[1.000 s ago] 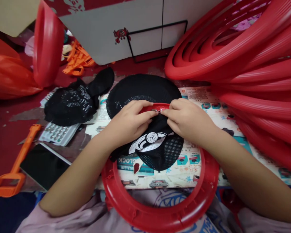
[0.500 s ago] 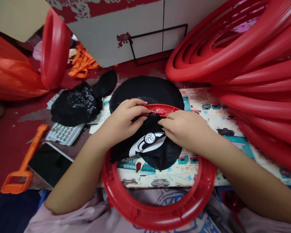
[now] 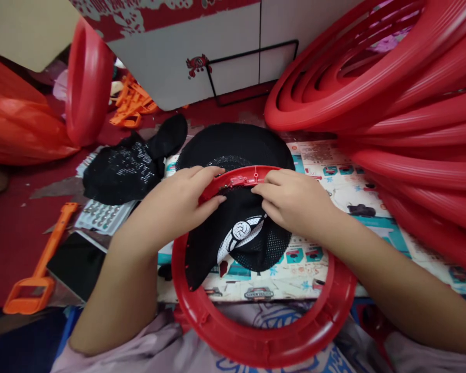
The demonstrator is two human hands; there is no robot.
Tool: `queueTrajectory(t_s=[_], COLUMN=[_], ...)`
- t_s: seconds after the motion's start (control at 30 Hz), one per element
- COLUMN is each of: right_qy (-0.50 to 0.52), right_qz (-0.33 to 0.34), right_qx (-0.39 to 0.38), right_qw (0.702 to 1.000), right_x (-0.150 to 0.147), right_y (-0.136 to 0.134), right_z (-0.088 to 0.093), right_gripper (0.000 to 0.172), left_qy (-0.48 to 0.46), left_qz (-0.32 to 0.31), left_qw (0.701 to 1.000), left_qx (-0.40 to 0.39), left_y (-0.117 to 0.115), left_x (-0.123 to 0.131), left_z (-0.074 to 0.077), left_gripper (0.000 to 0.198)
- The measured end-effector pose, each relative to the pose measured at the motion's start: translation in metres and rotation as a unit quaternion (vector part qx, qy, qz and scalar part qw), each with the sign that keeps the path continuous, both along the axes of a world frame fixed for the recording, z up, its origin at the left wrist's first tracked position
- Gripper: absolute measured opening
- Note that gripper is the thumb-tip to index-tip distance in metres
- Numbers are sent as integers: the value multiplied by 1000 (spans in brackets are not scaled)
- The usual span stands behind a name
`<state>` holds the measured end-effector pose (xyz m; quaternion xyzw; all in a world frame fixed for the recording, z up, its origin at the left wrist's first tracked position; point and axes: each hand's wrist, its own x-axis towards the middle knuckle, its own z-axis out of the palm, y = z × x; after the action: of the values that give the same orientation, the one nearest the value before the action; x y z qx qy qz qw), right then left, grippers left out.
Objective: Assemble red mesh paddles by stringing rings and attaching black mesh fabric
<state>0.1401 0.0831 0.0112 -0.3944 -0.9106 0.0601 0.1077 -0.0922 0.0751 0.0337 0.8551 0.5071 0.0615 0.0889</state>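
Observation:
A red plastic ring (image 3: 270,352) leans toward my body, its near part against my shirt and its hollow, ribbed side facing up. My left hand (image 3: 174,204) is closed around the ring's far-left rim, with fingers outside and thumb inside. My right hand (image 3: 295,199) pinches the ring's far rim and the edge of a black mesh net (image 3: 213,238). This net has a white ball print and hangs from the far rim into the ring's opening. Behind the ring lies another black fabric piece (image 3: 236,139), partly mesh.
Several red rings (image 3: 404,129) are stacked at the right. Another ring (image 3: 89,83) stands at the left by an orange bag (image 3: 19,114). A black mesh bundle (image 3: 120,171), a tray of small parts (image 3: 104,215), a dark tablet-like slab (image 3: 75,264) and an orange handled piece (image 3: 42,264) lie left.
My left hand has shifted left and toward me along the rim and taken hold of it. The ring has moved slightly right, and the net's left corner hangs lower inside it.

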Motion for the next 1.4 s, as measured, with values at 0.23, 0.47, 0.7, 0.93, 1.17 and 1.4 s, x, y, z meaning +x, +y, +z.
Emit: queueTrajectory(t_s=[0.23, 0.47, 0.7, 0.93, 1.17, 1.4], right_qy=[42, 34, 43, 11, -16, -17], right_qz=[-18, -26, -26, -44, -58, -62], right_qx=[39, 41, 57, 43, 72, 60], right_qw=[998, 998, 997, 998, 996, 996], right_x=[0, 0, -1, -2, -2, -3], right_y=[-1, 1, 3, 3, 3, 4], right_z=[-6, -7, -10, -9, -10, -9], right_gripper=[30, 32, 31, 31, 27, 26], left_qy=[-153, -162, -166, -143, -127, -118], left_qz=[-106, -143, -128, -153, -152, -144], left_qw=[982, 976, 978, 977, 978, 980], left_qx=[19, 21, 6, 49, 68, 73], left_y=[9, 13, 12, 12, 12, 12], left_x=[13, 14, 13, 15, 16, 17], left_z=[-16, -20, -21, -24, -26, -27], left_gripper=[22, 25, 28, 29, 29, 29])
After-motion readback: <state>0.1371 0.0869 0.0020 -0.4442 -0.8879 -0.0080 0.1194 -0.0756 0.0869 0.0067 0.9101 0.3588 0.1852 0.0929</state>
